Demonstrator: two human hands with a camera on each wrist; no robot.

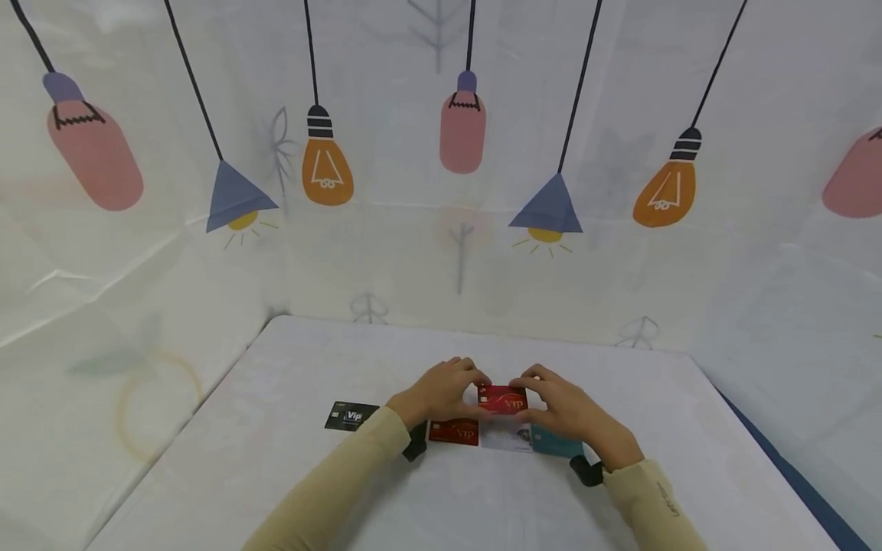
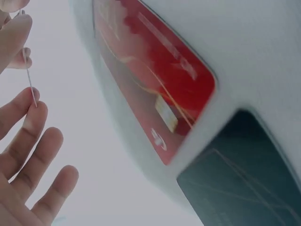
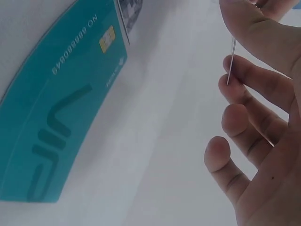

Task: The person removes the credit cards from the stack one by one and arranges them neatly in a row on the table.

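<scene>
Between both hands a red VIP card [image 1: 501, 399] stands upright above the table. My left hand [image 1: 444, 390] pinches its left side between thumb and fingers; my right hand [image 1: 568, 405] pinches the right side. From each wrist the card shows edge-on as a thin line. Below the left hand lies another red VIP card [image 1: 453, 432], with a dark card [image 2: 242, 174] beside it in the left wrist view. A pale card [image 1: 505, 438] and a teal VIP card [image 3: 66, 113] lie under the right hand. Partly behind the left sleeve is a black Vip card [image 1: 350, 415].
The cards lie in a row on the white tabletop [image 1: 482, 505]. A pale sheet printed with hanging lamps [image 1: 462, 252] rises behind the table and at its sides. Dark straps [image 1: 587, 471] sit at the wrists, below the tan sleeves.
</scene>
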